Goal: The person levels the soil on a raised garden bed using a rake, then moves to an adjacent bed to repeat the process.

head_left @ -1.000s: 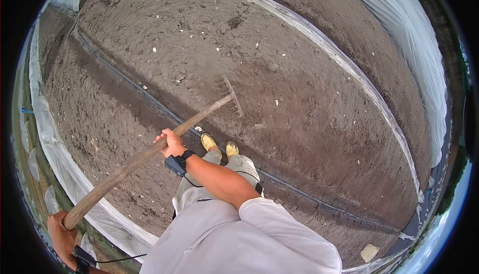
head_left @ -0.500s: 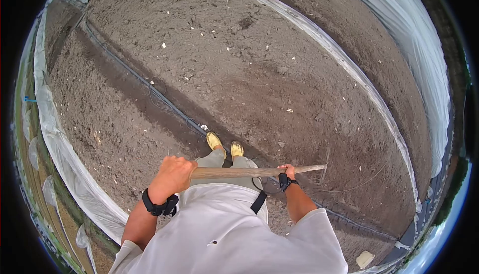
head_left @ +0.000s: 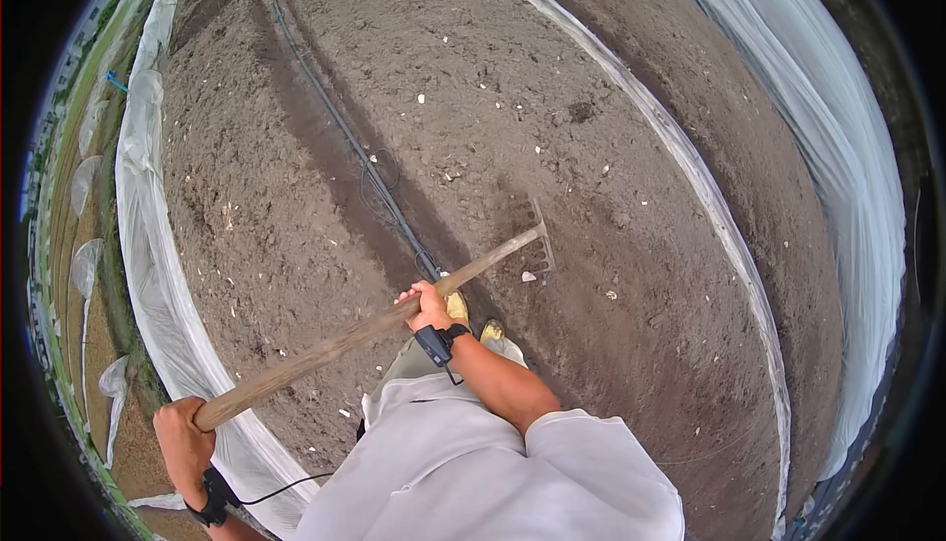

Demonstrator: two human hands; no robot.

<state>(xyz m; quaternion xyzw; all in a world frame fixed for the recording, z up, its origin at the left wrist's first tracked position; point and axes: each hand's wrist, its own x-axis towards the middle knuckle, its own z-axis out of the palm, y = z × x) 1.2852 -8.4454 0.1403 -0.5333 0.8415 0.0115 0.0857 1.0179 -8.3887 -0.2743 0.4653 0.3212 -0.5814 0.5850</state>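
A long wooden-handled rake (head_left: 325, 349) slants from the lower left up to the middle of the view. My left hand (head_left: 185, 445) is closed around the end of its handle. Farther along the handle, my right hand (head_left: 428, 306) wraps it, above my yellow shoes (head_left: 456, 306). The toothed rake head (head_left: 539, 236) is at the brown soil (head_left: 611, 344), right of the shoes; whether all its teeth touch the ground cannot be told. Both wrists wear black devices.
A dark pipe (head_left: 340, 122) with a loop of thin tubing runs along a furrow to my feet. White plastic sheeting (head_left: 148, 196) borders the soil at left, and a whitish strip (head_left: 670, 132) curves at right. Bunched translucent sheeting (head_left: 823, 107) lies beyond it.
The rake has swung from nearly level to a slant, its head moving left and up. My left hand has moved far left and down; my right hand has moved left. The view has turned.
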